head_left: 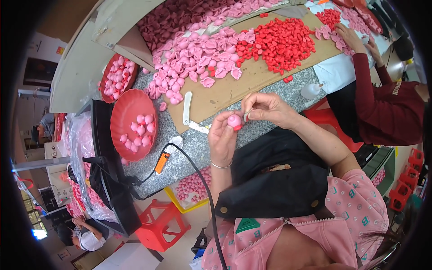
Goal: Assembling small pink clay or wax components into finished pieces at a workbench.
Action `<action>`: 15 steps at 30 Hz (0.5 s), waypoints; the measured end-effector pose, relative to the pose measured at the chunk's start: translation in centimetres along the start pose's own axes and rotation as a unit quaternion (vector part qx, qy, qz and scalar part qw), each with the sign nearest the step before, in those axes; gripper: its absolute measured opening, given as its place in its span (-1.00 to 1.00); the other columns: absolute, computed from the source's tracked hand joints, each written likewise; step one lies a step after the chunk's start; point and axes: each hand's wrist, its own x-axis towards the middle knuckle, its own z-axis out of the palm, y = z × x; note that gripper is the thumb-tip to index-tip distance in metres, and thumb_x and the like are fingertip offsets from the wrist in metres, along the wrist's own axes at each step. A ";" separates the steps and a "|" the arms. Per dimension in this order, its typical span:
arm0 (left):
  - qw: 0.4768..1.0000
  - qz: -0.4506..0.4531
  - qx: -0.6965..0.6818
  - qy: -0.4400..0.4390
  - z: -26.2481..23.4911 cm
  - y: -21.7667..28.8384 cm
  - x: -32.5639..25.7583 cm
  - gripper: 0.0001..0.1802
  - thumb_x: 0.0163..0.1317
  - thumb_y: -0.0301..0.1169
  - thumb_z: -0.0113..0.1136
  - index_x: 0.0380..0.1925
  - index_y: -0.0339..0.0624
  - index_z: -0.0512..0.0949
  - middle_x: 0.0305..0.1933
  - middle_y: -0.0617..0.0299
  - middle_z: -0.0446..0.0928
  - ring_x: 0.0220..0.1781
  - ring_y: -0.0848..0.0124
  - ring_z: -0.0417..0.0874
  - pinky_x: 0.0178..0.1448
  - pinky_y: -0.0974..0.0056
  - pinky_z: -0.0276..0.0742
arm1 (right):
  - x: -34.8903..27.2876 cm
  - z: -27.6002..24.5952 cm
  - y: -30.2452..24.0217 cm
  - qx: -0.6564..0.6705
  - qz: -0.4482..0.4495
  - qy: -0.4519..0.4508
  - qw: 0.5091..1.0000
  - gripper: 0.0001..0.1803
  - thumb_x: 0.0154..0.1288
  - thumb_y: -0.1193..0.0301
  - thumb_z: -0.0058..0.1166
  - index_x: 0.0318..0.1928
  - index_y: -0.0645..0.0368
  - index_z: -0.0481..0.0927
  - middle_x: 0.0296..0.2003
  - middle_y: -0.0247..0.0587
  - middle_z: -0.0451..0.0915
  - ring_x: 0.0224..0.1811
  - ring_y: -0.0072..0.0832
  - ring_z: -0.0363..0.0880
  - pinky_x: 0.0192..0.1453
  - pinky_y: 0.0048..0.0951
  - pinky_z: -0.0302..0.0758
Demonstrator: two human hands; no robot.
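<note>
Pink ball piece (233,120), probably light and firmish, so we'd pinch its sides. Left hand (221,140) grips it; right hand (272,109) pinches some small bit (246,116) we can't ID.

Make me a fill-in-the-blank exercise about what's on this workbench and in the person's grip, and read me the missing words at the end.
1. The person's ____ hand grips the round-topped pink piece.
2. The folding knife on the bench has a ____ handle.
3. Right of the heap of pink shells, the large heap of small pieces is coloured ____.

Missing words: left; white; red.
</note>
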 end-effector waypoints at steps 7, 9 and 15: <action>0.994 -0.079 -0.054 -0.053 -0.6 0.3 -0.7 -0.58 0.21 -0.48 0.15 0.03 -0.24 0.24 -0.03 0.01 0.49 -0.02 0.33 0.52 0.11 0.26 0.39 | 0.9 -0.2 -0.2 -0.157 -0.059 -0.125 0.978 -0.93 0.20 0.49 0.16 -0.35 0.18 0.53 -0.29 -0.29 0.55 -0.07 -0.50 0.45 0.01 -0.41 0.43; 0.991 -0.096 -0.060 -0.070 -0.9 0.2 -1.0 -0.58 0.20 -0.50 0.15 0.01 -0.22 0.23 -0.07 0.04 0.49 -0.05 0.35 0.52 0.08 0.28 0.41 | 1.0 0.1 0.2 -0.243 -0.117 -0.168 0.948 -0.92 0.19 0.48 0.17 -0.36 0.19 0.53 -0.32 -0.29 0.55 -0.08 -0.47 0.46 0.00 -0.39 0.43; 0.997 -0.069 -0.040 -0.023 -1.3 -0.6 -0.6 -0.60 0.15 -0.62 0.15 -0.05 -0.23 0.24 -0.13 0.08 0.50 -0.09 0.38 0.54 0.04 0.34 0.44 | 0.3 2.7 0.7 -0.302 -0.100 0.019 0.948 -0.96 0.22 0.53 0.09 -0.36 0.22 0.51 -0.40 -0.31 0.55 -0.31 -0.54 0.51 -0.16 -0.48 0.42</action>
